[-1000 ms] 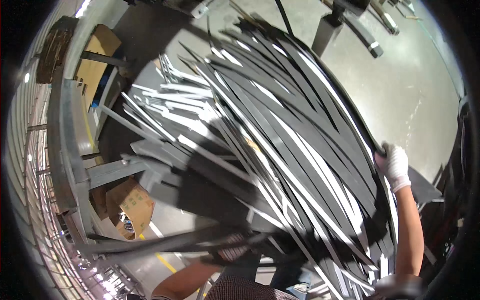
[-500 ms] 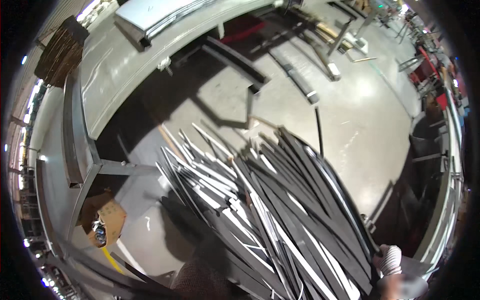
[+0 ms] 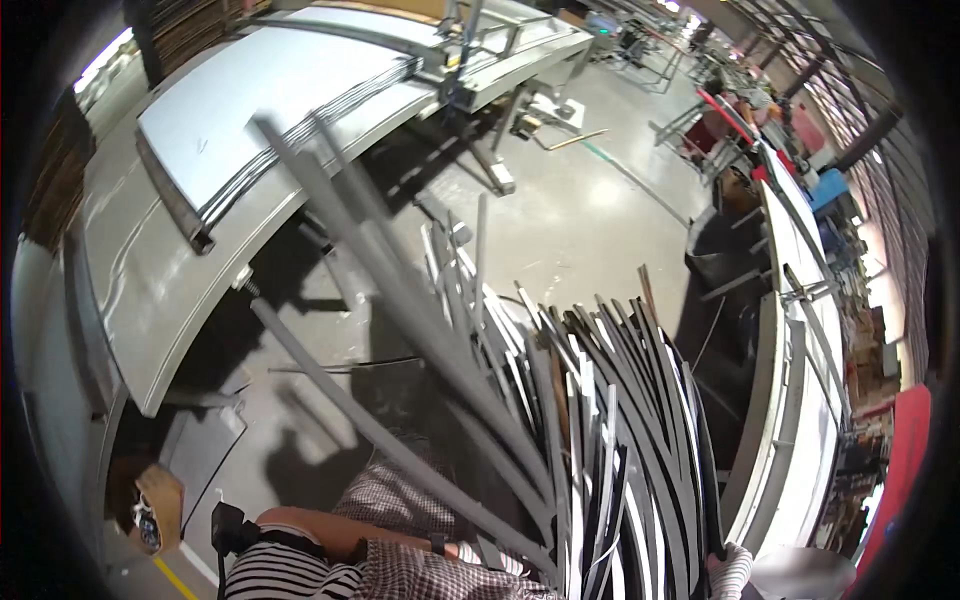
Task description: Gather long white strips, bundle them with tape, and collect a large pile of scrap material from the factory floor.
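A large bundle of long, thin dark grey and white strips (image 3: 640,440) runs up from the lower edge. On its left, a few grey bars (image 3: 390,270) stick out raised and fanned away from the rest, blurred by motion. My left forearm crosses from the lower left, in a striped sleeve, with a watch at the wrist. Part of my left hand (image 3: 495,558), in a white glove, shows at the lower ends of these bars, its fingers hidden. My right hand (image 3: 730,572), in a white knit glove, is closed at the bundle's right edge, around a dark strip.
At the left, a long bench (image 3: 170,320) carries a white sheet stack (image 3: 270,90). A cardboard box (image 3: 160,508) stands at the lower left. Along the right runs a long pale-topped bench (image 3: 790,420). Frames and a red bar (image 3: 725,115) lie further back.
The view has swung, and the bundle now stands further right and more upright. Several grey bars have risen out to the left. My left forearm has come into view across the lower left.
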Tool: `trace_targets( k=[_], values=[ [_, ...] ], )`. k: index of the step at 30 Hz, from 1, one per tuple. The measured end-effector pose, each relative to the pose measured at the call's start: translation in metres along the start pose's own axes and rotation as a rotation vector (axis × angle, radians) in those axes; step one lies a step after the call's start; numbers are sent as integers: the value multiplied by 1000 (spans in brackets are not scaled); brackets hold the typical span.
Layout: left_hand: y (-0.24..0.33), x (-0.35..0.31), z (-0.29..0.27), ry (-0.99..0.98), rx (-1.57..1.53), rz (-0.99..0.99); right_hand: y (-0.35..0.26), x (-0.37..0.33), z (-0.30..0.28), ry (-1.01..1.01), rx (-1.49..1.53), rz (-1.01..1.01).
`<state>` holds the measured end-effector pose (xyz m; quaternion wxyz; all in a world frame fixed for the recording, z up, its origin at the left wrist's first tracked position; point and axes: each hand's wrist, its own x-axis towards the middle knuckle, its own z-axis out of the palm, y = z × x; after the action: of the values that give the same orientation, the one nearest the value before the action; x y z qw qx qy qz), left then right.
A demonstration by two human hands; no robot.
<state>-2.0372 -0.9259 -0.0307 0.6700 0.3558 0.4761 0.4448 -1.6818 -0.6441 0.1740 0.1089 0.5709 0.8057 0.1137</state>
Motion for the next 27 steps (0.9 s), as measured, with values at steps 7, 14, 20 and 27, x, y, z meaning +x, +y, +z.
trace_targets(
  k=[7,14,20,27],
  values=[
    [109,119,-73,-161,99,154,-36,48,-50,-145,410,292],
    [239,277,-203,-156,144,162,-110,213,-62,71,182,255],
    [372,422,-308,-65,113,0,-120,403,-70,157,306,365],
    [388,684,-399,-101,-129,340,-131,672,-82,207,107,371]
  ],
)
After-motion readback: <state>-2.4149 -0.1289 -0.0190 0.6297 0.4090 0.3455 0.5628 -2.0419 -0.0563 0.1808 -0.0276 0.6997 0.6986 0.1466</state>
